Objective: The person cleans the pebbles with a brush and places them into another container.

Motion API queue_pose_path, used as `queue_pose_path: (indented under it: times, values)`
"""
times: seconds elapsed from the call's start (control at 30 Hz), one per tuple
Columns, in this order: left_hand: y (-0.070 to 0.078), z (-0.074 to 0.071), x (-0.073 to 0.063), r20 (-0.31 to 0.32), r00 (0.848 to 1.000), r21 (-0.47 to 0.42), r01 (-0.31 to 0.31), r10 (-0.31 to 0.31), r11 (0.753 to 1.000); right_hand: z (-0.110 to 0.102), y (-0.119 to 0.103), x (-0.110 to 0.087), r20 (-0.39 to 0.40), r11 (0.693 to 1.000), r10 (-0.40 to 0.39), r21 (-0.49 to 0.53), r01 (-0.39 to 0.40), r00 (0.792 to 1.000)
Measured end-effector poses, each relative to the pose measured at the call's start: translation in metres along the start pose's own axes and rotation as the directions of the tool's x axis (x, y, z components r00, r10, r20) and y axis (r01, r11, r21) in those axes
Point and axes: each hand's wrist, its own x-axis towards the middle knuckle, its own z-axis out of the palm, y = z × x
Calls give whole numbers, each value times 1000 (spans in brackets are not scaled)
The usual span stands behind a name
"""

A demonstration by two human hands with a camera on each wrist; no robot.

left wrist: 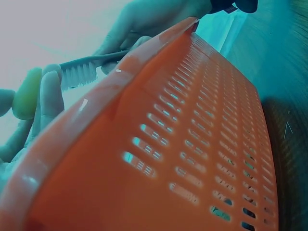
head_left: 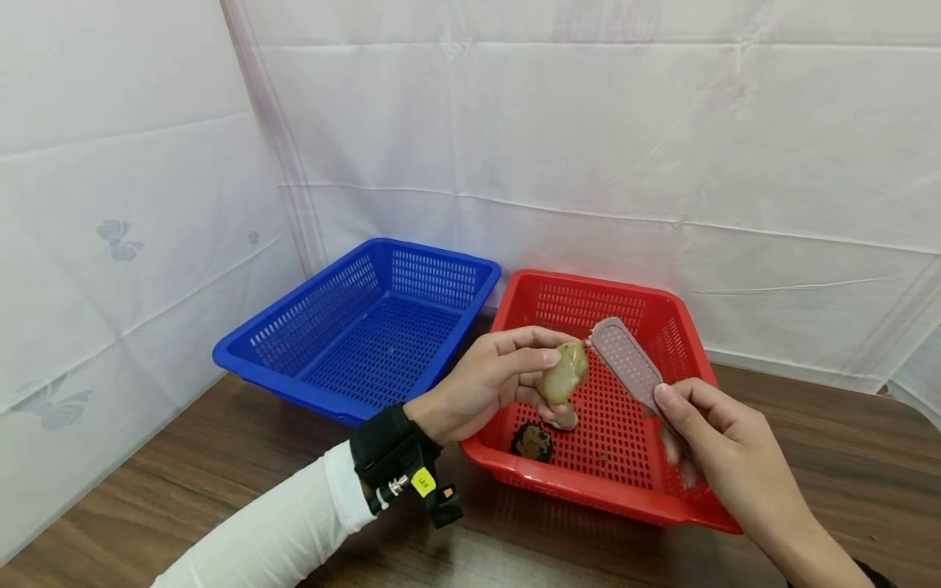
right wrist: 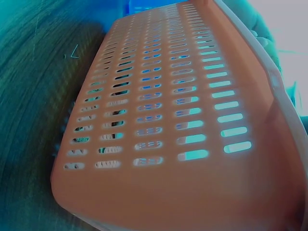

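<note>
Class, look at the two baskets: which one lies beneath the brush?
The red basket: the brush, gripped by the right hand, is above it, whereas the blue basket stands off to the left.

I'm watching the person's left arm reaching forward and inward, a white sleeve covering the forearm. The left hand is pinching: its thumb is pressing on the near side, the index finger is stretching above the thumb, and the other fingers are curling below. Across a small gap to its right, the right hand is gripping too, thumb uppermost, fingers bending beneath. Behind that hand, the right forearm is slanting back toward the body.
</note>
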Motion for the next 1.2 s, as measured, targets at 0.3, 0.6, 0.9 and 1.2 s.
queue_pose_path:
  times: [0.3, 0.6, 0.9, 1.2]
  values:
    - [3, 4, -1, -10, 1000, 51, -27, 27, 998, -2, 2, 0, -1, 999, 39, 5, -39, 999]
    - [29, -1, -4, -106, 988, 196, -86, 108, 977, 0, 6, 4, -13, 1000, -3, 19, 3, 1000]
    - [62, -15, -12, -155, 956, 309, -191, 248, 932, -4, 9, 6, -63, 985, -48, 160, 58, 997]
    - [79, -28, -15, -210, 921, 416, -218, 327, 883, -11, 10, 5, -79, 981, -6, 193, 21, 997]
